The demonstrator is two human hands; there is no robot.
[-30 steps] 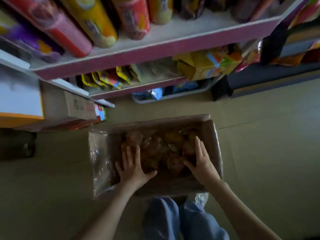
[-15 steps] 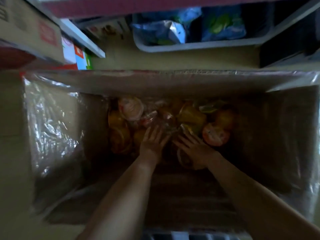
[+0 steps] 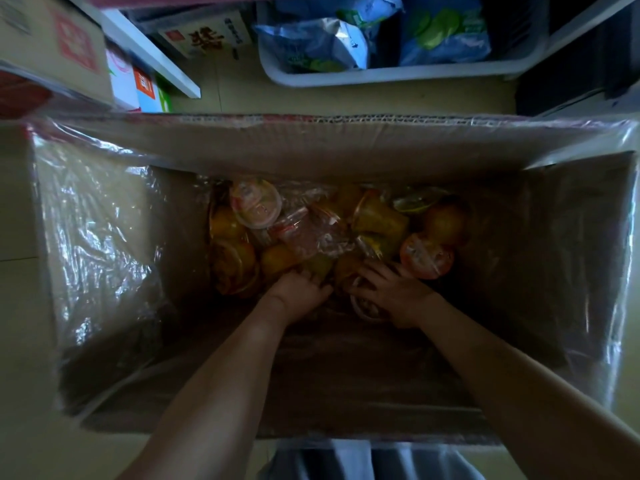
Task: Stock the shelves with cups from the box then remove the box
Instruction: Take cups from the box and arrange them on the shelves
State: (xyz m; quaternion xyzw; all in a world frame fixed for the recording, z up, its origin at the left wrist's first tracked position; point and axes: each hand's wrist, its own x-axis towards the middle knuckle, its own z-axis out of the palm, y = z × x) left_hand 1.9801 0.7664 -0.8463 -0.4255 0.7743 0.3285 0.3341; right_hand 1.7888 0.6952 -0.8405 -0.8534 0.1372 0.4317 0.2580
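Now, inside the plastic-lined brown cardboard box (image 3: 104, 271), digging the left hand (image 3: 301, 289) into heaped orange film-lidded plastic cups (image 3: 377, 220), grip unclear; curling the right hand (image 3: 394, 296) round one pale-rimmed cup (image 3: 360, 308). Probably light, slick, thin-lidded: best gripped by the walls.

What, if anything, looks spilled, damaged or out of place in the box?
Nothing looks spilled or broken. The orange and yellow plastic cups lie jumbled, tipped every way, at the far end of the plastic-lined brown cardboard box. Left hand and right hand reach among them.
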